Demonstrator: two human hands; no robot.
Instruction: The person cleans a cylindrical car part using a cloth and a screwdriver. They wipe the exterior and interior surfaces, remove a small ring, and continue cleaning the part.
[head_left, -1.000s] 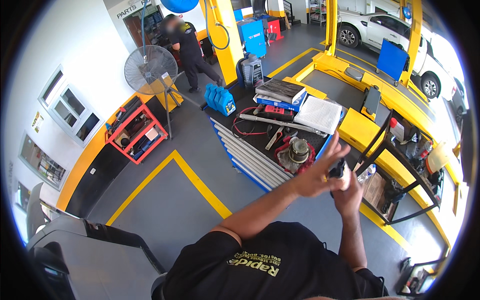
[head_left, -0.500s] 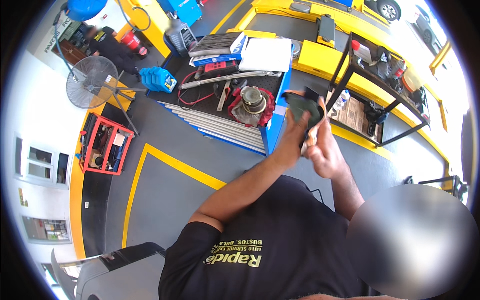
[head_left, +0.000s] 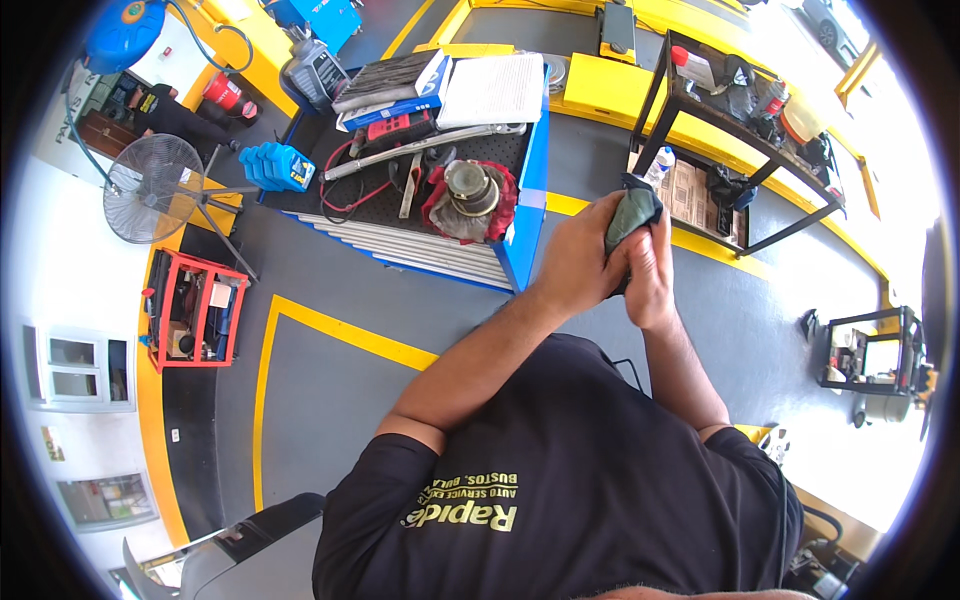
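Note:
A dark green rag (head_left: 630,214) is bunched between my two hands in front of my chest. My left hand (head_left: 582,250) closes round its left side, fingers curled. My right hand (head_left: 652,275) presses against the other side, its thumb near the left thumb. Whether anything is wrapped inside the rag cannot be seen. Just left of my hands stands a blue tool cabinet (head_left: 529,225). On its top a round metal part (head_left: 472,188) sits on a red and grey cloth (head_left: 440,215).
Also on the cabinet are a torque wrench (head_left: 420,152), a boxed air filter (head_left: 390,85), paper sheets (head_left: 490,90) and a grey oil bottle (head_left: 318,72). A black shelf cart (head_left: 770,150) stands at right. At left are a fan (head_left: 152,188), a red tool cart (head_left: 195,308) and another person (head_left: 175,112).
The rag was loosely spread with an orange-brown edge showing; now it is squeezed into a bundle. My hands have come closer together round it. The view has shifted slightly.

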